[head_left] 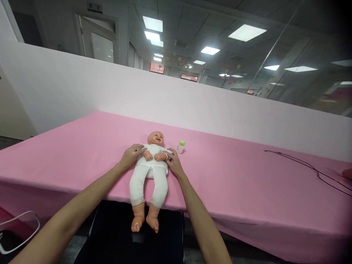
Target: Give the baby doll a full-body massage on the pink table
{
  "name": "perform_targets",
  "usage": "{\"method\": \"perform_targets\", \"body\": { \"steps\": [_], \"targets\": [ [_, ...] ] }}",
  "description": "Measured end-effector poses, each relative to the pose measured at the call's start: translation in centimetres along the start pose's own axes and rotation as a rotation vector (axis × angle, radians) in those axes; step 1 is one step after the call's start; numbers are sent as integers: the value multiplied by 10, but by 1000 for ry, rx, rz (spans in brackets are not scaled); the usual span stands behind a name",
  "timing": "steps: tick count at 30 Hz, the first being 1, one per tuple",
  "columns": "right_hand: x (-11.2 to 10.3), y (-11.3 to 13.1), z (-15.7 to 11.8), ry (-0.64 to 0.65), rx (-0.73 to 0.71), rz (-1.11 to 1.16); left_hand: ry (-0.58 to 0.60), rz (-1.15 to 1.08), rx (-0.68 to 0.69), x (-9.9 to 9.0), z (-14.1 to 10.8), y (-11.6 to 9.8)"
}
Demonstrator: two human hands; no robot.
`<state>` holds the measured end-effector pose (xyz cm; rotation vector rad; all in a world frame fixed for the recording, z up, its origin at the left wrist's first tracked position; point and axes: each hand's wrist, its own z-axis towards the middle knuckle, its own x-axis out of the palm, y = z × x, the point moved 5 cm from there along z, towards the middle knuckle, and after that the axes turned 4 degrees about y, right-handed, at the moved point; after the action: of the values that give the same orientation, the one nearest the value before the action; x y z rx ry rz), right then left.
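Note:
A baby doll (150, 171) in white clothes lies on its back on the pink-covered table, with its bare feet hanging past the front edge above my lap. My left hand (133, 154) grips the doll's sleeve and upper arm on the left side of the view. On the other side, my right hand (174, 162) has its fingers closed around the doll's other sleeve. Both doll forearms rest bent over its belly. Just right of the doll's shoulder stands a small white bottle (180, 147) with a green cap, touched by neither hand.
The pink tablecloth (233, 176) hangs over the table's front edge. Thin black cables (299, 161) lie at the right, near a partly visible hand or object at the frame's edge. A low white wall (176, 99) with glass above borders the back. A white cable (33, 216) loops at lower left.

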<state>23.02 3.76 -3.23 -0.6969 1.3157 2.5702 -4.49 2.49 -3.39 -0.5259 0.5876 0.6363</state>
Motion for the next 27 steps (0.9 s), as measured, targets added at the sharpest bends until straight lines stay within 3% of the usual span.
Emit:
{"method": "perform_targets", "body": {
  "steps": [4, 9, 12, 14, 16, 19, 22, 27],
  "targets": [
    [-7, 1, 0, -169, 60, 47, -92, -90, -201, -5, -2, 10],
    [-24, -25, -12, -450, 392, 218, -354, -491, -632, -12, -15, 46],
    [-30, -34, -15, -492, 483, 243, -382, -610, -760, -9, -20, 59],
    [-31, -33, -13, -481, 431, 245, -372, -565, -701, -9, -18, 57],
    [-30, -27, -8, -434, 314, 219, -323, -449, -557, -11, -13, 48],
    [-21, -16, -1, -275, 95, 115, -186, -228, -275, -9, -6, 27],
    [-12, -13, 0, -126, -22, 7, -114, -18, -41, -5, -4, 10],
    [-8, -9, -2, -68, -60, -93, -69, 83, 49, 0, -2, 1]
  ]
}}
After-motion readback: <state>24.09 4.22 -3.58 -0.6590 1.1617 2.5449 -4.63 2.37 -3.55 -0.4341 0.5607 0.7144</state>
